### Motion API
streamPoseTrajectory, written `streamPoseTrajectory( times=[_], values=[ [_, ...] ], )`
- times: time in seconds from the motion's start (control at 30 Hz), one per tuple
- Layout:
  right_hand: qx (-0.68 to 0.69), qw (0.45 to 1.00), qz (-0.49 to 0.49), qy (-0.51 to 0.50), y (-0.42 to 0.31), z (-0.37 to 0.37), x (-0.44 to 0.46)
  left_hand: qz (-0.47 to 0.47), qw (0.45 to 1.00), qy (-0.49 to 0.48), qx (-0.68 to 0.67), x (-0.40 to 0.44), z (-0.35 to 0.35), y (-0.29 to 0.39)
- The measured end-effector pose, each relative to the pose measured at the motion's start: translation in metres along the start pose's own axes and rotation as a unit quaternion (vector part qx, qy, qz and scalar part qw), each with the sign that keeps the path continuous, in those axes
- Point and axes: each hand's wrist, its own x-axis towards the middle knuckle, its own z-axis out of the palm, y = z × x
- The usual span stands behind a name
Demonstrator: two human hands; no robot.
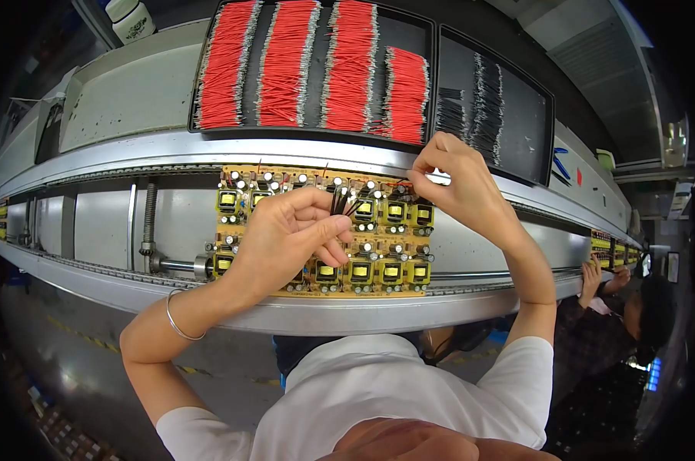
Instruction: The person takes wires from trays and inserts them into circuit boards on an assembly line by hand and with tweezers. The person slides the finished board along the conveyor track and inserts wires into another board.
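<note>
A tray (406, 29) of red wires (347, 69) is lying beyond the circuit board (397, 236). Over that board, the left hand (294, 230) is gripping black wires (340, 201), while the right hand (459, 175) is pinching its grip by the far edge, around what I can't tell.

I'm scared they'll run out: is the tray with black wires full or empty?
Partly full: black wires lie in the tray, but much is bare.

Tan circuit board panel (401, 233) crowded with components (360, 270)
Flat between metal rails (363, 315), beneath black wires (340, 203) fanned in the left hand (297, 230)
</note>
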Motion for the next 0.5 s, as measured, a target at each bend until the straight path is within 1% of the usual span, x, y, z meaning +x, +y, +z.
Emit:
streamPoseTrajectory(
  times=[0.07, 0.2, 0.23, 0.3, 0.37, 0.4, 0.5],
  values=[
    [-0.023, 1.0, 0.0, -0.009, -0.003, -0.001, 0.0, 0.001, 1.0, -0.001, -0.005, -0.001, 0.0, 0.0],
    [-0.006, 0.994, -0.071, 0.078, -0.014, -0.004, -0.003, -0.012, 1.0, -0.011, 0.006, 0.0, 0.001, 0.0],
    [-0.005, 0.994, -0.071, 0.078, -0.018, -0.003, -0.003, -0.013, 1.0, -0.01, 0.006, 0.0, 0.001, 0.0],
    [0.098, 0.99, -0.102, 0.019, -0.03, 0.003, -0.003, -0.017, 1.0, -0.014, 0.012, 0.001, 0.002, -0.002],
    [0.2, 0.97, -0.133, -0.04, -0.038, 0.006, -0.003, -0.021, 0.999, -0.019, 0.019, 0.001, 0.002, -0.003],
    [0.2, 0.97, -0.133, -0.04, -0.039, 0.005, -0.003, -0.022, 0.999, -0.019, 0.019, 0.0, 0.002, -0.003],
    [0.267, 0.96, -0.055, -0.07, -0.04, 0.003, 0.002, -0.014, 1.0, -0.018, 0.003, -0.001, 0.001, -0.001]
  ],
)
